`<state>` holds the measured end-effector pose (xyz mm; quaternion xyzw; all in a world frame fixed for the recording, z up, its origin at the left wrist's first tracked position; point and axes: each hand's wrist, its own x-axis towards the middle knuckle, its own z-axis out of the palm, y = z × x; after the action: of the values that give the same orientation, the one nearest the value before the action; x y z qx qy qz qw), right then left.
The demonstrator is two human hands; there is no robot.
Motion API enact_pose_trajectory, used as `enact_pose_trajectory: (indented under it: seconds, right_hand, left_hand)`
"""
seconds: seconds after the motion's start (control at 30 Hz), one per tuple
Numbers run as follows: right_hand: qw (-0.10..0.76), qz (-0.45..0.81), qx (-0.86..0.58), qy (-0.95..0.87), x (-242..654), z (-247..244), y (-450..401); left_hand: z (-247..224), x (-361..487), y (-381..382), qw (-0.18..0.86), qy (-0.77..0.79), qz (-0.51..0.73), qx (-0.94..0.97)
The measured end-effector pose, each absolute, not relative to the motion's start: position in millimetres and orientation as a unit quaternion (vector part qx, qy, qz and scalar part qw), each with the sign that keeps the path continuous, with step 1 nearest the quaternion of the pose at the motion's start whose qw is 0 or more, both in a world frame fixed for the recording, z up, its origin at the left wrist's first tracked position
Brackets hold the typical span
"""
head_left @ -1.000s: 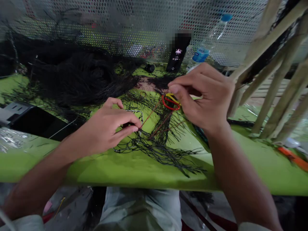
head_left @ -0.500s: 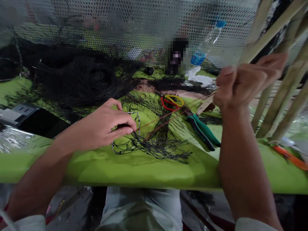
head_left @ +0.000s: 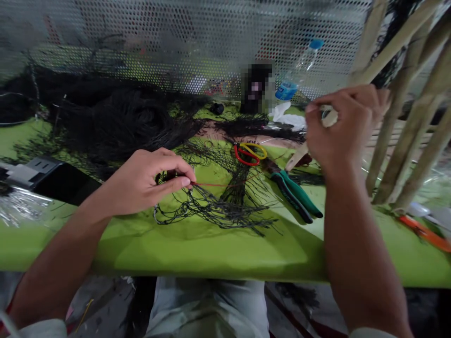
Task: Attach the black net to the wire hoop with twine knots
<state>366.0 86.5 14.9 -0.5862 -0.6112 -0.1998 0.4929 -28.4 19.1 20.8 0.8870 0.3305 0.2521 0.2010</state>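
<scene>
My left hand [head_left: 150, 180] is closed, its thumb and forefinger pinching black netting [head_left: 225, 213] and a red thread [head_left: 218, 184]. Beneath the fingers the net spreads in a loose, knotted bunch. From this pinch the thread runs rightward in a slack curve and fades from sight toward my right hand [head_left: 345, 122]. That hand is raised, thumb and forefinger tips together; what lies between them is too small to make out. Between the hands lie scissors with red and yellow handles [head_left: 251, 154] and green-handled pliers [head_left: 296, 195].
A heap of black net [head_left: 123, 112] covers the back left of the green table [head_left: 218, 256]. At left is a dark box-like device [head_left: 66, 180]. Wooden poles [head_left: 412, 126] rise at right, near an orange tool [head_left: 424, 233]. Behind stands a bottle [head_left: 287, 89] by a perforated screen.
My right hand has moved slightly left, from a fist to a fingertip pinch. The red thread, taut before, has slackened. My left hand keeps its pinch, slightly further left.
</scene>
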Motion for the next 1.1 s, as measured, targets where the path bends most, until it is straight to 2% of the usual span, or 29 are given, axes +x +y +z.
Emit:
enact_pose_trajectory:
  seconds: [0.03,0.13,0.17,0.23,0.47,0.63,0.8,1.0,1.1]
  right_hand:
    - [0.482,-0.193,-0.553,-0.651,342,18,73]
    - [0.416,0.072,-0.347,-0.838,275,24,26]
    - [0.410,0.102,-0.306,-0.853,259,23,12]
    - [0.381,0.127,-0.297,-0.866,237,18,-9]
    - [0.407,0.097,-0.323,-0.849,221,-4,-16]
    - [0.408,0.221,-0.328,-0.823,220,-2,-14]
    - [0.359,0.355,-0.354,-0.787,225,3,-11]
    - [0.362,0.284,-0.298,-0.836,226,-2,-4]
    - [0.336,0.340,-0.314,-0.820,226,-3,-5]
  left_hand:
    - [20,-28,19,0.217,0.332,0.258,0.881]
    - [19,-27,19,0.243,0.338,0.270,0.868]
    - [19,-26,19,0.240,0.340,0.271,0.868]
    - [18,-25,18,0.227,0.350,0.274,0.866]
    - [17,-23,14,0.250,0.349,0.275,0.860]
    - [20,-20,11,0.237,0.324,0.266,0.877]
    - [22,-21,10,0.246,0.313,0.243,0.885]
    - [20,-23,11,0.250,0.282,0.232,0.897]
    - [19,-21,11,0.241,0.287,0.244,0.895]
